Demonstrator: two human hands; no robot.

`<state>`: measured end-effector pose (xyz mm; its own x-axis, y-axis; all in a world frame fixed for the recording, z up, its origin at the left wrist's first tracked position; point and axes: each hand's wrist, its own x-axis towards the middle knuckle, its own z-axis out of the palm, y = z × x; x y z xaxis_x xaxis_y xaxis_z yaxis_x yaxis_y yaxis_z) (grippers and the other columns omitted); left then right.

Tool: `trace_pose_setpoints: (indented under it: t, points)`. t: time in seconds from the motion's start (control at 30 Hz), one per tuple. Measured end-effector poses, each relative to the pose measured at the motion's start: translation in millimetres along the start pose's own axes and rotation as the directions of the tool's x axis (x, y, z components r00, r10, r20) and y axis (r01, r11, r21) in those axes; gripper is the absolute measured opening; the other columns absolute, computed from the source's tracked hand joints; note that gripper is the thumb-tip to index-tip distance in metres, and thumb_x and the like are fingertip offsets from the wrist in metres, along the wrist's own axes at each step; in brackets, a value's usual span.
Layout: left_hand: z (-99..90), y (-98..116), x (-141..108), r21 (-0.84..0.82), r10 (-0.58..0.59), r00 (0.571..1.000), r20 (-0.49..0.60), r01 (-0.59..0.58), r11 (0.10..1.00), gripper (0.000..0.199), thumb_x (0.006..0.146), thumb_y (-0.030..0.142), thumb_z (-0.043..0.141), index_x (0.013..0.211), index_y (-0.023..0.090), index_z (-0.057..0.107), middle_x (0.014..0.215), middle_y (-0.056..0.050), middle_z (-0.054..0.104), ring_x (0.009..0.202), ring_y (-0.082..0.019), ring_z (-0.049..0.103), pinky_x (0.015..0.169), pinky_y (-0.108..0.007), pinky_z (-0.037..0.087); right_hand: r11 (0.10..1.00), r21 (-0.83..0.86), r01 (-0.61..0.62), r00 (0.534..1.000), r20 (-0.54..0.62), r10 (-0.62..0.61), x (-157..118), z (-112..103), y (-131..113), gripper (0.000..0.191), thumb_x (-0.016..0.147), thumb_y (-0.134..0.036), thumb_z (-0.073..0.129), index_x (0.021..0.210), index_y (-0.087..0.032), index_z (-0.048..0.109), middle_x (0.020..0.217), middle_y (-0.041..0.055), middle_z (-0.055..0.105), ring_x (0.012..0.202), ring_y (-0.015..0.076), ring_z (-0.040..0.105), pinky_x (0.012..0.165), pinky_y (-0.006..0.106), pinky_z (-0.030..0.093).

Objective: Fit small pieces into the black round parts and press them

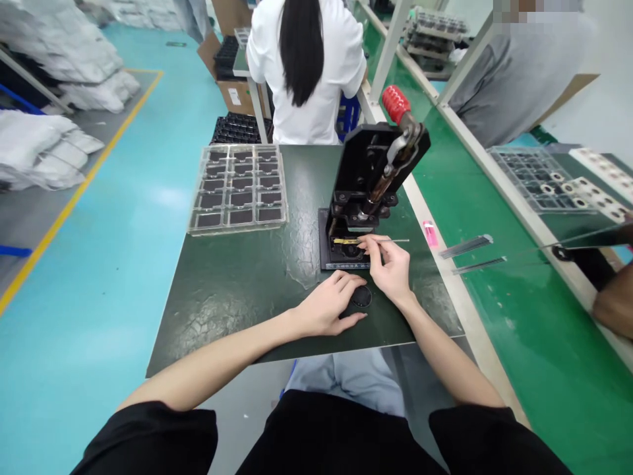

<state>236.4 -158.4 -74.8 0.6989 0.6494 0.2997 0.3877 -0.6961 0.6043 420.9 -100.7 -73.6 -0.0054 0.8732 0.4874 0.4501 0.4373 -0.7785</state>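
My right hand pinches a thin metal pick above the base of a black bench hand press, which has a red-gripped lever. A small yellow strip lies on the press base close to my fingertips. My left hand rests palm down on the dark green mat, curled beside a round black disc. Whatever lies under that palm is hidden. A clear plastic tray of square black parts stands left of the press.
A person in a white shirt sits beyond the mat, and a grey-sleeved person works at the right. The green bench on the right holds metal strips, a pink item and a clear tray. White bags are piled at left.
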Motion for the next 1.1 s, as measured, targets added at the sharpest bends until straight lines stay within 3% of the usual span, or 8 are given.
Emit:
trace_pose_setpoints:
  t: [0.17, 0.37, 0.5, 0.6, 0.7, 0.87, 1.0, 1.1]
  points:
    - [3.8, 3, 2, 0.131, -0.067, 0.997, -0.048, 0.073, 0.989, 0.057, 0.095, 0.052, 0.065, 0.135, 0.014, 0.048, 0.126, -0.017, 0.064, 0.118, -0.033, 0.060, 0.100, -0.049, 0.055, 0.993, -0.099, 0.061, 0.998, -0.024, -0.063, 2, -3, -3, 0.026, 0.104, -0.036, 0.054, 0.094, -0.021, 0.072, 0.096, 0.0083, 0.077, 0.086, 0.0209, 0.073, 0.082, 0.037, 0.060]
    - [13.9, 12, 12, 0.265, -0.248, 0.964, -0.096, 0.265, 0.927, 0.064, 0.087, 0.070, 0.067, 0.118, 0.015, 0.057, 0.107, -0.015, 0.067, 0.104, -0.035, 0.064, 0.087, -0.048, 0.056, 0.961, -0.250, 0.123, 0.992, 0.070, -0.109, 10, -2, -8, 0.024, 0.102, -0.033, 0.055, 0.091, -0.021, 0.072, 0.087, 0.0069, 0.074, 0.079, 0.0199, 0.067, 0.078, 0.036, 0.057]
    - [6.4, 4, 11, 0.078, -0.188, 0.981, -0.049, 0.192, 0.978, 0.058, 0.085, 0.054, 0.078, 0.122, 0.016, 0.055, 0.111, -0.013, 0.069, 0.105, -0.032, 0.065, 0.094, -0.047, 0.055, 0.984, -0.167, 0.058, 0.998, 0.010, -0.057, 9, -4, -8, 0.028, 0.103, -0.039, 0.052, 0.090, -0.021, 0.068, 0.088, 0.0075, 0.073, 0.083, 0.0203, 0.069, 0.078, 0.036, 0.058]
    - [-4.7, -5, 8, -0.108, -0.124, 0.992, -0.011, 0.122, 0.987, 0.052, 0.084, 0.034, 0.080, 0.126, 0.019, 0.054, 0.123, -0.010, 0.070, 0.113, -0.029, 0.064, 0.101, -0.044, 0.054, 0.997, 0.010, -0.075, 0.994, -0.078, 0.076, -5, -13, -15, 0.031, 0.103, -0.047, 0.053, 0.092, -0.020, 0.064, 0.082, 0.0046, 0.069, 0.067, 0.0155, 0.065, 0.064, 0.029, 0.056]
    - [-11.8, -10, 7, -0.184, -0.072, 0.997, 0.020, 0.075, 0.980, 0.048, 0.084, 0.021, 0.075, 0.128, 0.021, 0.055, 0.129, -0.008, 0.069, 0.118, -0.027, 0.064, 0.104, -0.043, 0.054, 0.976, 0.096, -0.198, 0.980, 0.019, 0.197, -33, -26, -24, 0.034, 0.100, -0.050, 0.059, 0.086, -0.020, 0.062, 0.076, 0.0016, 0.065, 0.052, 0.0100, 0.054, 0.048, 0.023, 0.048]
    - [-12.1, -11, 5, -0.155, -0.046, 0.999, 0.000, 0.046, 0.987, 0.057, 0.088, 0.037, 0.075, 0.137, 0.019, 0.050, 0.131, -0.013, 0.067, 0.121, -0.029, 0.064, 0.104, -0.046, 0.054, 0.950, 0.066, -0.306, 0.951, 0.067, 0.302, -72, -37, -29, 0.035, 0.098, -0.050, 0.063, 0.082, -0.019, 0.062, 0.070, 0.0011, 0.064, 0.054, 0.0113, 0.059, 0.050, 0.022, 0.050]
    - [-9.7, -11, 3, -0.105, -0.074, 0.997, -0.021, 0.072, 0.992, 0.064, 0.088, 0.052, 0.076, 0.137, 0.020, 0.050, 0.124, -0.013, 0.068, 0.118, -0.030, 0.065, 0.102, -0.047, 0.056, 0.959, 0.031, -0.282, 0.954, 0.113, 0.277, -70, -36, -29, 0.035, 0.098, -0.050, 0.063, 0.083, -0.019, 0.064, 0.070, 0.0019, 0.066, 0.055, 0.0120, 0.062, 0.050, 0.022, 0.050]
    - [-8.3, -10, 2, -0.062, -0.071, 0.997, -0.019, 0.069, 0.996, 0.057, 0.090, 0.050, 0.074, 0.133, 0.019, 0.053, 0.121, -0.011, 0.070, 0.116, -0.029, 0.063, 0.101, -0.045, 0.056, 0.967, 0.002, -0.253, 0.957, 0.144, 0.250, -64, -35, -29, 0.036, 0.098, -0.050, 0.062, 0.081, -0.019, 0.063, 0.071, 0.0026, 0.067, 0.053, 0.0116, 0.061, 0.047, 0.021, 0.048]
